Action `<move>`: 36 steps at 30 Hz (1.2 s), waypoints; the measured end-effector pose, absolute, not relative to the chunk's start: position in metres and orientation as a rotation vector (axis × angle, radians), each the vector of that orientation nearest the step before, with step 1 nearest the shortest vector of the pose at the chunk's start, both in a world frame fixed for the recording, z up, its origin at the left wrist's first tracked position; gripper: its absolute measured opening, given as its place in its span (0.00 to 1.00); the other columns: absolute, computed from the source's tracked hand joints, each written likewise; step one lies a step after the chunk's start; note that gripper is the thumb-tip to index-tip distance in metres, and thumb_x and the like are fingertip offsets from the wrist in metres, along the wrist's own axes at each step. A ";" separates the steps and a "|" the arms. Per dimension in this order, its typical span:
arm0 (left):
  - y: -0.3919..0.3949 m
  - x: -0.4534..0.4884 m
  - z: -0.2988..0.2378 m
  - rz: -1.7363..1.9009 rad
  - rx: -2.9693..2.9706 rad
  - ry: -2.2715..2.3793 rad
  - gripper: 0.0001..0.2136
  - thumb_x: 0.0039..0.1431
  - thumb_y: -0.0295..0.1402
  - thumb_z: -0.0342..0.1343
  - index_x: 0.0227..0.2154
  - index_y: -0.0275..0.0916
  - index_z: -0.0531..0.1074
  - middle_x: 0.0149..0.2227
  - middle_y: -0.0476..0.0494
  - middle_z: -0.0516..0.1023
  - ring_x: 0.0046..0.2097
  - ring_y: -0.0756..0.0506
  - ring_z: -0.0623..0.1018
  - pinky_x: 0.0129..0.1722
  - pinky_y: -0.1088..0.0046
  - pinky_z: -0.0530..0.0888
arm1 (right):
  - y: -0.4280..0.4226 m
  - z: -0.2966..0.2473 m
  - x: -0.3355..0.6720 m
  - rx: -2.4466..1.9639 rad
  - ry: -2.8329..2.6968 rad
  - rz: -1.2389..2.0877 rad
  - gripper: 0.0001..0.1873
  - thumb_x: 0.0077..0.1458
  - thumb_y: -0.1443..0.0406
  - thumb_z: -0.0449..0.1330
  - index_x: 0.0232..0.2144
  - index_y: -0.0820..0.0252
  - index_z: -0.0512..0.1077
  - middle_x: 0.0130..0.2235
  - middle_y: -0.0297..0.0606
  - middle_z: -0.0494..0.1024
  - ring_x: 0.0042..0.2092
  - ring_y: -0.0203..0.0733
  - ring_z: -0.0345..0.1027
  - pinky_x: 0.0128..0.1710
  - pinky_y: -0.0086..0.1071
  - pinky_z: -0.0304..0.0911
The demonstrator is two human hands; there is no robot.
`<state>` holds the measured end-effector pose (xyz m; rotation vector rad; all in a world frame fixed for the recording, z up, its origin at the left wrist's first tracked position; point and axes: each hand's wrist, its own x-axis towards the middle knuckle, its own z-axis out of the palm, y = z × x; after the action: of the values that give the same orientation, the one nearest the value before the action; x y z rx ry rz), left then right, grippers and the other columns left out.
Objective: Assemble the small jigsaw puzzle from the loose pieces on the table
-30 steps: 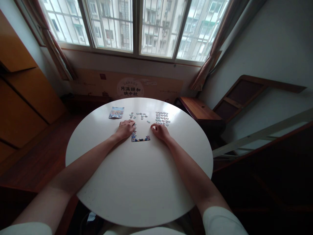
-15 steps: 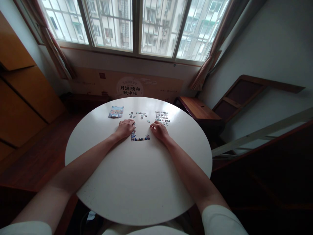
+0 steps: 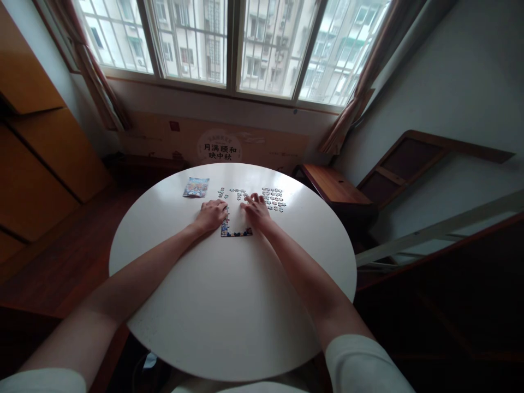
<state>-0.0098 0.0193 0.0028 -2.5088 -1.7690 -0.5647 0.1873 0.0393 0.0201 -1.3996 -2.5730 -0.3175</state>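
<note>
A partly joined jigsaw strip (image 3: 236,232), L-shaped and colourful, lies on the round white table (image 3: 229,305). My left hand (image 3: 210,214) rests curled on the table at the strip's left arm, fingers bent against it. My right hand (image 3: 256,208) reaches forward over the space inside the L, fingers stretched toward a small loose piece (image 3: 246,203); whether it holds anything is too small to tell. Loose pieces lie in a small scatter (image 3: 231,192) ahead and in a denser group (image 3: 273,199) to the right.
A small picture card (image 3: 196,186) lies at the far left of the table. Beyond stand a cardboard box with printed characters (image 3: 221,147) under the window, wooden cabinets (image 3: 36,158) at left, and a low wooden bench (image 3: 333,185) at right.
My right hand has moved left and forward from the strip's right end to the loose piece between the two scatters. My left hand has stayed put. The view shifted slightly.
</note>
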 end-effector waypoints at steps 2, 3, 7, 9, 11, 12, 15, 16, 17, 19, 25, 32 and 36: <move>0.019 -0.010 0.003 -0.568 -2.514 -1.768 0.15 0.63 0.35 0.45 0.49 0.42 0.72 0.54 0.41 0.73 0.53 0.38 0.71 0.51 0.58 0.64 | 0.046 0.016 0.184 -1.390 -2.513 -0.276 0.22 0.60 0.73 0.49 0.55 0.61 0.69 0.59 0.46 0.68 0.56 0.55 0.53 0.51 0.45 0.52; 0.019 -0.010 0.004 -0.569 -2.518 -1.767 0.15 0.63 0.35 0.46 0.49 0.42 0.72 0.54 0.41 0.73 0.53 0.38 0.71 0.51 0.58 0.64 | 0.049 0.013 0.184 -1.377 -2.488 -0.222 0.23 0.61 0.71 0.49 0.58 0.60 0.66 0.61 0.44 0.66 0.58 0.55 0.52 0.53 0.45 0.51; 0.019 -0.010 0.004 -0.573 -2.520 -1.756 0.16 0.63 0.35 0.46 0.49 0.42 0.72 0.54 0.41 0.73 0.53 0.38 0.71 0.51 0.57 0.64 | 0.055 0.001 0.190 -1.400 -2.450 0.043 0.23 0.66 0.61 0.45 0.60 0.53 0.63 0.62 0.36 0.66 0.62 0.56 0.46 0.57 0.49 0.47; 0.020 -0.010 0.003 -0.576 -2.520 -1.752 0.16 0.63 0.35 0.45 0.49 0.42 0.72 0.54 0.41 0.73 0.53 0.38 0.71 0.51 0.57 0.64 | 0.055 -0.002 0.194 -1.410 -2.454 0.100 0.23 0.66 0.59 0.43 0.60 0.52 0.63 0.62 0.35 0.66 0.63 0.56 0.45 0.57 0.50 0.46; 0.020 -0.010 0.002 -0.579 -2.521 -1.755 0.16 0.63 0.35 0.46 0.49 0.42 0.72 0.54 0.41 0.73 0.53 0.38 0.71 0.51 0.57 0.64 | 0.054 -0.002 0.196 -1.421 -2.463 0.102 0.24 0.66 0.59 0.43 0.61 0.53 0.61 0.63 0.35 0.64 0.62 0.56 0.46 0.57 0.50 0.47; 0.020 -0.010 0.002 -0.580 -2.521 -1.758 0.15 0.63 0.35 0.46 0.49 0.42 0.72 0.54 0.41 0.73 0.53 0.38 0.71 0.51 0.57 0.64 | 0.053 -0.001 0.196 -1.428 -2.469 0.093 0.25 0.66 0.59 0.43 0.62 0.53 0.61 0.64 0.35 0.62 0.62 0.56 0.47 0.57 0.50 0.47; 0.021 -0.010 0.002 -0.576 -2.515 -1.759 0.15 0.63 0.35 0.46 0.49 0.42 0.72 0.54 0.41 0.73 0.52 0.38 0.71 0.51 0.57 0.64 | 0.054 0.002 0.194 -1.436 -2.517 0.078 0.27 0.66 0.56 0.42 0.63 0.54 0.58 0.67 0.34 0.55 0.64 0.57 0.43 0.58 0.52 0.47; 0.021 -0.010 0.002 -0.575 -2.512 -1.756 0.15 0.63 0.35 0.46 0.49 0.42 0.72 0.54 0.41 0.73 0.52 0.38 0.71 0.51 0.58 0.65 | 0.055 0.003 0.193 -1.429 -2.547 0.090 0.28 0.65 0.54 0.42 0.64 0.54 0.58 0.67 0.34 0.54 0.65 0.57 0.40 0.59 0.52 0.47; 0.021 -0.010 0.002 -0.574 -2.510 -1.753 0.15 0.63 0.35 0.46 0.48 0.42 0.72 0.54 0.41 0.73 0.52 0.38 0.71 0.51 0.58 0.65 | 0.056 0.004 0.192 -1.419 -2.581 0.111 0.29 0.65 0.52 0.41 0.64 0.54 0.57 0.68 0.33 0.53 0.66 0.58 0.38 0.59 0.53 0.46; 0.020 -0.010 0.002 -0.572 -2.507 -1.752 0.15 0.63 0.35 0.45 0.48 0.42 0.72 0.53 0.41 0.73 0.52 0.38 0.71 0.50 0.57 0.65 | 0.058 0.005 0.191 -1.401 -2.633 0.155 0.30 0.65 0.49 0.41 0.64 0.53 0.57 0.68 0.33 0.53 0.67 0.58 0.37 0.60 0.53 0.45; 0.022 -0.011 0.000 -0.577 -2.499 -1.755 0.16 0.63 0.36 0.45 0.49 0.42 0.72 0.55 0.40 0.71 0.53 0.37 0.71 0.50 0.57 0.65 | 0.054 0.003 0.191 -1.353 -2.535 0.154 0.26 0.66 0.56 0.44 0.63 0.53 0.59 0.64 0.36 0.61 0.63 0.55 0.48 0.59 0.50 0.49; 0.024 -0.013 -0.003 -0.576 -2.518 -1.746 0.17 0.63 0.37 0.44 0.50 0.42 0.72 0.55 0.40 0.71 0.53 0.37 0.70 0.51 0.56 0.65 | 0.035 0.000 0.198 -1.251 -2.340 0.183 0.21 0.60 0.71 0.52 0.53 0.55 0.72 0.51 0.40 0.75 0.52 0.50 0.58 0.53 0.44 0.55; 0.024 -0.013 -0.004 -0.574 -2.511 -1.748 0.18 0.64 0.36 0.43 0.51 0.42 0.72 0.55 0.40 0.71 0.53 0.38 0.70 0.51 0.57 0.64 | 0.023 -0.001 0.200 -1.260 -2.241 0.191 0.17 0.59 0.72 0.53 0.44 0.59 0.78 0.42 0.43 0.77 0.45 0.45 0.63 0.49 0.38 0.59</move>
<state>-0.0130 0.0244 -0.0036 -2.5109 -1.7484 -0.5735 0.1998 0.0226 -0.0012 -1.2597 -2.2413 0.1910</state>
